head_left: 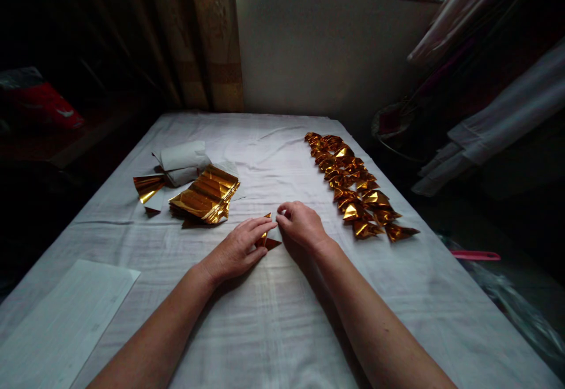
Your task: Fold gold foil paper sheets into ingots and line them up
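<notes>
My left hand (pixel 241 245) is closed around a small folded piece of gold foil paper (pixel 273 244), partly hidden by the fingers, with its pointed corners sticking out. Just to the right, my right hand (pixel 301 222) has its thumb and fingers pinched together; whatever lies between the fingertips is too small to make out. A stack of gold foil sheets (pixel 205 195) lies beyond the left hand. Two rows of folded gold foil pieces (pixel 353 186) run along the right side of the table.
A white cloth covers the table (pixel 273 324). Behind the stack are crumpled white paper (pixel 183 156) and a fanned gold foil piece (pixel 149 188). A pale flat sheet (pixel 70 324) lies at front left. Past the right edge are a pink handle (pixel 477 255) and hanging clothes (pixel 494 118).
</notes>
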Action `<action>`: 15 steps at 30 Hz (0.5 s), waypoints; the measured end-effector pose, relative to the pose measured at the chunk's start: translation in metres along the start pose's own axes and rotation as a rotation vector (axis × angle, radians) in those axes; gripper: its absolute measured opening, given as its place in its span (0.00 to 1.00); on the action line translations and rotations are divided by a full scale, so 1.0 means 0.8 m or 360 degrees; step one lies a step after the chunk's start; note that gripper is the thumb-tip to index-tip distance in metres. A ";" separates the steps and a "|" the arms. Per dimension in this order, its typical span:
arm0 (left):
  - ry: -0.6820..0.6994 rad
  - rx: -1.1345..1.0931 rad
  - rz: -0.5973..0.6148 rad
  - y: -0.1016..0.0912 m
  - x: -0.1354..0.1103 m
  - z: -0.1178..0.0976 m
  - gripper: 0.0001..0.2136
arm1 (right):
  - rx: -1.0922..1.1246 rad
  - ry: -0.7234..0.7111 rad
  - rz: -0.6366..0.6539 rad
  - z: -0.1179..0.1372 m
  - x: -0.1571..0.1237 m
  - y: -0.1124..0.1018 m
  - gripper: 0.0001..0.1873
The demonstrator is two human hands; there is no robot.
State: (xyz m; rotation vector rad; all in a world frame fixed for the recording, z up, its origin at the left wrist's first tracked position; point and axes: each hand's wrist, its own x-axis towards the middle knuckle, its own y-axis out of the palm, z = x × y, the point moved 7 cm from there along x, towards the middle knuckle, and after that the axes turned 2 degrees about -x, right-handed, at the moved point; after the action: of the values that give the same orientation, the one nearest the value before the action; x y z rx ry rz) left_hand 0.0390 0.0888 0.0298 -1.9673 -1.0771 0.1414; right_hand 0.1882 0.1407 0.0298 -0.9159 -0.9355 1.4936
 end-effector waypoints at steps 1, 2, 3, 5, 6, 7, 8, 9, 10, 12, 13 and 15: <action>0.0008 -0.0006 0.0003 -0.001 0.001 -0.001 0.29 | -0.0058 0.0001 -0.0016 0.002 -0.001 -0.001 0.09; 0.0019 -0.0014 0.0008 -0.001 0.001 -0.003 0.29 | -0.0104 -0.0008 -0.0018 0.004 -0.001 -0.002 0.10; 0.0033 -0.0023 0.0015 -0.001 0.001 -0.004 0.29 | -0.0139 -0.0026 -0.0006 0.007 -0.002 -0.002 0.11; 0.0056 -0.0026 0.0024 -0.001 0.001 -0.003 0.29 | -0.0191 -0.0062 0.0026 0.012 -0.001 -0.002 0.12; 0.0061 -0.0014 0.0020 -0.001 0.000 -0.002 0.30 | -0.0208 -0.0069 0.0036 0.013 -0.001 -0.002 0.11; 0.0058 0.0005 0.0011 0.000 -0.001 0.001 0.30 | -0.0216 -0.0068 0.0040 0.013 0.000 -0.002 0.10; 0.0053 0.0031 0.0001 0.000 -0.002 0.003 0.30 | -0.0209 -0.0057 0.0041 0.012 0.000 -0.002 0.08; 0.0045 0.0059 -0.0006 0.001 -0.003 0.006 0.30 | -0.0185 -0.0038 0.0040 0.011 0.000 -0.002 0.07; 0.0038 0.0087 -0.0009 0.002 -0.004 0.008 0.30 | -0.0147 -0.0016 0.0039 0.008 0.000 -0.002 0.06; 0.0028 0.0135 0.0000 0.004 -0.005 0.010 0.29 | -0.0052 0.0016 0.0037 0.003 -0.001 0.000 0.06; 0.0023 0.0158 0.0010 0.004 -0.005 0.010 0.29 | -0.0004 0.0031 0.0028 0.001 -0.003 0.001 0.06; 0.0008 0.0216 0.0015 0.003 -0.004 0.009 0.27 | 0.0083 0.0059 -0.0011 -0.003 -0.008 0.001 0.05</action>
State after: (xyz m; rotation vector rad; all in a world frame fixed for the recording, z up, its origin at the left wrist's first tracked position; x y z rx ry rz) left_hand 0.0353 0.0905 0.0226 -1.8507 -1.0280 0.2090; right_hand 0.1907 0.1340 0.0284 -0.8989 -0.8683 1.4838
